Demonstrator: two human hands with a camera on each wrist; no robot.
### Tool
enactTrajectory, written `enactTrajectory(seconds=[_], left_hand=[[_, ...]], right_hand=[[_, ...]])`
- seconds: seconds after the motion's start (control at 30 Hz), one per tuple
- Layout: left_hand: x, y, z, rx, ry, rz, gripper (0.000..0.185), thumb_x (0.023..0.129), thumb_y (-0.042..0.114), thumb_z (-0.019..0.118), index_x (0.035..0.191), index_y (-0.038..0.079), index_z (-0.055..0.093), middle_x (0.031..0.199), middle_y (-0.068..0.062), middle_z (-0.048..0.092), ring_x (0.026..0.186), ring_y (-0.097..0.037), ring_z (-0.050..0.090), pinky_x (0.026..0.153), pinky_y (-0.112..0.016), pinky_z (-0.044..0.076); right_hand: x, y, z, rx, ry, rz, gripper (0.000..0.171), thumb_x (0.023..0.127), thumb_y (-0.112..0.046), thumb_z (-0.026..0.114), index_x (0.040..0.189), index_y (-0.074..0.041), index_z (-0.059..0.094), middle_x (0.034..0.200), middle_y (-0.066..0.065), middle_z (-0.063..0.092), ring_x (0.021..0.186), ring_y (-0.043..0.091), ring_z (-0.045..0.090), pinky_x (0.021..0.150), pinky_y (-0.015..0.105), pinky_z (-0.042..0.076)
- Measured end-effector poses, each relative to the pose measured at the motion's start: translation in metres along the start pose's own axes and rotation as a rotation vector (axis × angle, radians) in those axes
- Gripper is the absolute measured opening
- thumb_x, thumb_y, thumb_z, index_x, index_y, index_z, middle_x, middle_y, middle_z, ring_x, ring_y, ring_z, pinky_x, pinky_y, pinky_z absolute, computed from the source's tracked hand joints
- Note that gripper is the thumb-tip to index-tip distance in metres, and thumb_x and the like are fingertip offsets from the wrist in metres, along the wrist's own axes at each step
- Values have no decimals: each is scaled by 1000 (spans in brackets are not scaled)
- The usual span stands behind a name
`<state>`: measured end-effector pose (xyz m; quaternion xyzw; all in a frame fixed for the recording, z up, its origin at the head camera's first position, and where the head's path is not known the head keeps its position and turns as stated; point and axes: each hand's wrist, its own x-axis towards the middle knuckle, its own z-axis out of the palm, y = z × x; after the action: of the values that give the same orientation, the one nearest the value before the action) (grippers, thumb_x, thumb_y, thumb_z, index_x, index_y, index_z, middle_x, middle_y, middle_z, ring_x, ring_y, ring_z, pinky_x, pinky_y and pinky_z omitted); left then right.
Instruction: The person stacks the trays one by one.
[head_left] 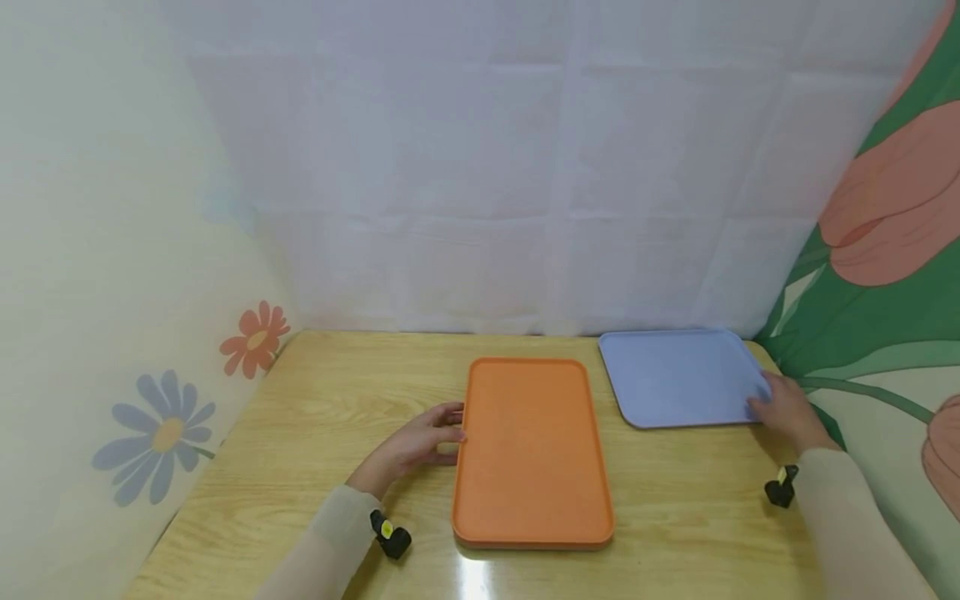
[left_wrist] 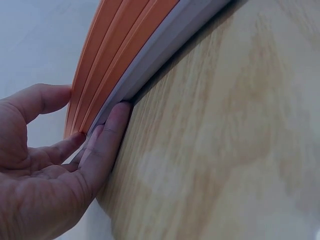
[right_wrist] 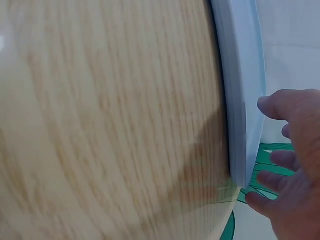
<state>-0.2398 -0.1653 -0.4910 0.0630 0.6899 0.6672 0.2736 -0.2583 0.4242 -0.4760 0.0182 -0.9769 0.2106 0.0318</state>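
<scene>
Head cam looks down and forward over the whole wooden table (head_left: 315,433). Left wrist cam sits super close, low along the orange tray (left_wrist: 117,47) edge; right wrist cam hugs the blue tray (right_wrist: 242,90) rim. Both trays show overhead too.

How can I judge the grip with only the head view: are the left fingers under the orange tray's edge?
Observer: In the left wrist view, the left hand has a fingertip against a pale grey band beneath the orange tray, at the table. It is not visibly underneath.
Operator: And the right hand?
Observer: In the right wrist view, the right hand is spread open. Its thumb is beside the blue tray rim, and it grips nothing.
</scene>
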Motion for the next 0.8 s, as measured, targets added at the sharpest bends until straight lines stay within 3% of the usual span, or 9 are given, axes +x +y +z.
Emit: enactTrajectory(seconds=[0.2,0.57,0.8], left_hand=[[0,1,-1,-8,0,3,68,89,11,60,146,7,23,145,-19,30,120,-28,46,86,-47,50],[2,-5,-2,-20,11,0,68,88,11,61,145,6,24,143,-19,31,119,-27,47,86,-47,51],[2,-5,-2,-21,8,-4,69,88,11,61,146,7,23,145,-18,31,119,-27,47,86,-47,50]], right_hand=[[1,1,-4,0,-23,14,62,90,-17,48,129,25,26,121,49,30,112,59,29,94,65,28],[2,7,-5,36,-124,150,67,89,-19,46,133,24,19,128,47,26,116,59,28,97,64,28],[-1,2,-11,5,-137,185,57,82,-2,43,130,24,24,128,47,27,116,59,30,97,62,30]])
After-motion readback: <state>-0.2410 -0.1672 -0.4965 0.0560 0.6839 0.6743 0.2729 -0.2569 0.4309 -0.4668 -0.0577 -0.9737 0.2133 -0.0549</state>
